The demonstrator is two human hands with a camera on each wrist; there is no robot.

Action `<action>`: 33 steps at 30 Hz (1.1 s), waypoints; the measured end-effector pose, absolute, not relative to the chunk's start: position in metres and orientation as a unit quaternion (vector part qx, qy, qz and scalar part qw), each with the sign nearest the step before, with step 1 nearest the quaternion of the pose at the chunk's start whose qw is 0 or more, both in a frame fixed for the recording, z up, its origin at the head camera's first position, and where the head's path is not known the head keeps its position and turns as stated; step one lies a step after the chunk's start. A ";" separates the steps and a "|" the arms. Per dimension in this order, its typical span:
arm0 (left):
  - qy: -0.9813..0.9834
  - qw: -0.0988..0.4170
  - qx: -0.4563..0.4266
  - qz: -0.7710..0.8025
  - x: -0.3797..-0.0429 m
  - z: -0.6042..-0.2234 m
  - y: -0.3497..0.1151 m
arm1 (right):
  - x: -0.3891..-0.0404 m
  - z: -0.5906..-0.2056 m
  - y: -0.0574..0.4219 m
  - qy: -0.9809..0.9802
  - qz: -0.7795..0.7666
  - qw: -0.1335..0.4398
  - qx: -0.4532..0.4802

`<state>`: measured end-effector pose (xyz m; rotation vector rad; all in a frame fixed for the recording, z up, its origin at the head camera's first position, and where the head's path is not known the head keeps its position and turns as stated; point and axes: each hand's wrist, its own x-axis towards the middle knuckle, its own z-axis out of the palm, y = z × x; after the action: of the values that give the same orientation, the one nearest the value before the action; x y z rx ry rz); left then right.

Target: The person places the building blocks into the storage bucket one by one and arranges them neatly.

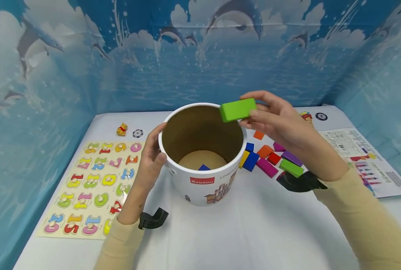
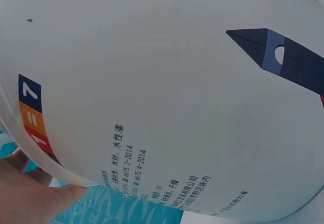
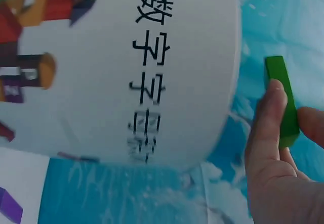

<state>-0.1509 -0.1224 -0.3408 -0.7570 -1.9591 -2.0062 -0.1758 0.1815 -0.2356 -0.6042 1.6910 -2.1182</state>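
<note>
A white bucket (image 1: 204, 191) with a red label and printed pictures stands upright on the table, its mouth towards me. My left hand (image 1: 151, 161) holds its rim on the left side; the left wrist view shows the thumb (image 2: 71, 196) against the rim and the bucket's printed wall (image 2: 167, 97). Over the far right part of the rim, my right hand (image 1: 274, 118) pinches a bright green rectangular block (image 1: 238, 110) between thumb and fingers. The right wrist view has the same green block (image 3: 283, 100) upright beside the bucket wall. A blue block (image 1: 204, 167) lies on the bucket's floor.
Right of the bucket lie several coloured blocks, among them a magenta block (image 1: 267, 167) and another green block (image 1: 291, 168). A number puzzle board (image 1: 92, 187) is at left, a printed sheet (image 1: 369, 161) at right. Small bear figures (image 1: 121, 129) and round chips (image 1: 138, 133) sit behind.
</note>
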 end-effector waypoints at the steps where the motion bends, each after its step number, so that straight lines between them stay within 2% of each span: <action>1: -0.669 0.118 -0.259 -0.687 -0.151 -0.342 -0.122 | -0.181 -0.230 0.171 0.631 -0.719 0.195 -0.216; 8: -0.669 0.121 -0.256 -0.687 -0.149 -0.344 -0.123 | -0.215 -0.226 0.111 0.719 -0.576 0.298 -0.249; 16: -0.663 0.116 -0.260 -0.692 -0.147 -0.343 -0.120 | -0.227 -0.238 0.084 0.742 -0.498 0.389 -0.224; 28: -0.663 0.114 -0.259 -0.693 -0.147 -0.340 -0.119 | -0.229 -0.241 0.079 0.793 -0.416 0.403 -0.190; 33: -0.661 0.112 -0.257 -0.696 -0.147 -0.341 -0.119 | -0.226 -0.234 0.088 0.773 -0.466 0.362 -0.232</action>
<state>-0.1472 -0.1194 -0.3414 -0.7553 -1.9402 -2.0440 -0.2259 0.0882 -0.2343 -0.5979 1.9924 -1.2003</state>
